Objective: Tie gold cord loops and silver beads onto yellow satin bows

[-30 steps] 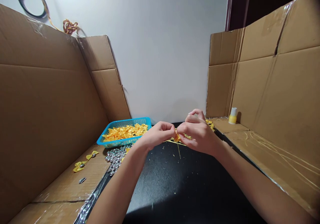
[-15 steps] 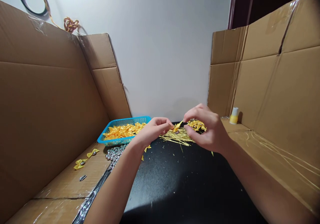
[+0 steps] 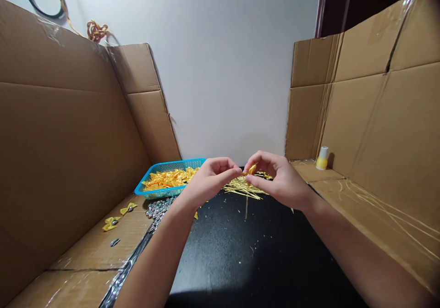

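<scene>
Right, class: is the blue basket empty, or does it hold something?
It holds something: yellow ribbon pieces lie heaped inside the blue basket, showing above its rim.

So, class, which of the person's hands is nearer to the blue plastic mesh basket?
Left. The left hand is at the basket's right end, partly covering it in view; the right hand is farther right.

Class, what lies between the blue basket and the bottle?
In the head view, between basket and bottle: the left hand, right hand, yellow ribbon piece they pinch, thin yellow strips and partly hidden yellow pieces.
</scene>
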`<state>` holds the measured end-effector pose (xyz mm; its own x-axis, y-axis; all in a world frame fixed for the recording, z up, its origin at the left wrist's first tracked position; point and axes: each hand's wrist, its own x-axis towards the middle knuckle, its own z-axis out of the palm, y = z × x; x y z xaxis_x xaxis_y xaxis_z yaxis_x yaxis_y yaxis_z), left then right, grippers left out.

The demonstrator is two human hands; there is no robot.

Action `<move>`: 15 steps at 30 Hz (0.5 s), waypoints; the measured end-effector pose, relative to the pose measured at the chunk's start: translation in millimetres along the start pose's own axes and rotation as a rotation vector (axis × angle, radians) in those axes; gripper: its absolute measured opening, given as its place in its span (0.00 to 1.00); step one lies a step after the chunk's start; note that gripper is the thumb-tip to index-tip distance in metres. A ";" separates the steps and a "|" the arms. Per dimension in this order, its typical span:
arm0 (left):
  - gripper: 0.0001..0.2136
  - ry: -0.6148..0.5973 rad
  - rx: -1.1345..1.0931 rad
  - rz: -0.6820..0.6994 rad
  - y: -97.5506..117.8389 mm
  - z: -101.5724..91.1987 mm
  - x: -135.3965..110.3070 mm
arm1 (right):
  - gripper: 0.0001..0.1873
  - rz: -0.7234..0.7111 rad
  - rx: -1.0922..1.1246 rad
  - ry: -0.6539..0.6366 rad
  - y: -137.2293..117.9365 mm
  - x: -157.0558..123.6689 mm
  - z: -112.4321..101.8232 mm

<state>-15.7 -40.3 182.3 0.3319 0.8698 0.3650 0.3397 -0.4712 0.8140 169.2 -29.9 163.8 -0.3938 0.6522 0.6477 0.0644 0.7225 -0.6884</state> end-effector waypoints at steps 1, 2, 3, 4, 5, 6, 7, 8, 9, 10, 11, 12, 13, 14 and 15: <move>0.09 -0.003 -0.012 0.018 1.1 0.2 -1.1 | 0.05 0.042 0.096 -0.026 0.1 0.5 -1.9; 0.08 -0.001 -0.021 0.041 2.1 0.5 -2.3 | 0.06 0.084 0.189 -0.049 0.3 1.1 -3.4; 0.07 0.010 -0.019 0.070 3.1 0.9 -3.5 | 0.07 0.125 0.275 -0.072 0.7 1.8 -4.5; 0.06 0.040 0.000 0.106 4.2 1.4 -5.0 | 0.08 0.161 0.353 -0.092 1.0 2.5 -5.4; 0.06 0.088 0.040 0.149 5.5 1.8 -6.7 | 0.09 0.190 0.416 -0.108 1.2 3.0 -6.2; 0.06 0.152 0.095 0.203 7.1 2.1 -8.5 | 0.09 0.211 0.463 -0.122 1.2 3.5 -6.9; 0.05 0.224 0.156 0.267 8.8 2.4 -10.6 | 0.08 0.223 0.495 -0.134 1.2 3.9 -7.5; 0.05 0.288 0.211 0.335 10.8 2.6 -12.8 | 0.08 0.225 0.520 -0.144 1.2 4.0 -8.0; 0.05 0.337 0.252 0.405 12.8 2.7 -15.1 | 0.07 0.219 0.540 -0.149 1.2 4.0 -8.3; 0.04 0.369 0.275 0.470 14.8 2.8 -17.4 | 0.07 0.206 0.555 -0.148 1.4 3.9 -8.4; 0.04 0.386 0.283 0.524 16.6 2.8 -19.4 | 0.07 0.186 0.568 -0.140 1.6 3.7 -8.3; 0.04 0.394 0.285 0.561 18.1 2.9 -21.1 | 0.07 0.159 0.579 -0.126 2.0 3.5 -7.9; 0.05 0.397 0.288 0.575 19.4 2.9 -22.5 | 0.07 0.125 0.586 -0.109 2.3 3.3 -7.4; 0.05 0.395 0.299 0.569 20.4 3.1 -23.3 | 0.07 0.088 0.588 -0.092 2.5 3.1 -6.8; 0.06 0.385 0.318 0.543 21.1 3.5 -23.8 | 0.07 0.048 0.583 -0.075 2.6 3.0 -6.1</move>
<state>-13.4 -71.5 189.2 0.2132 0.4638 0.8599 0.4736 -0.8189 0.3243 173.8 -24.6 165.9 -0.4679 0.6478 0.6012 -0.4225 0.4336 -0.7960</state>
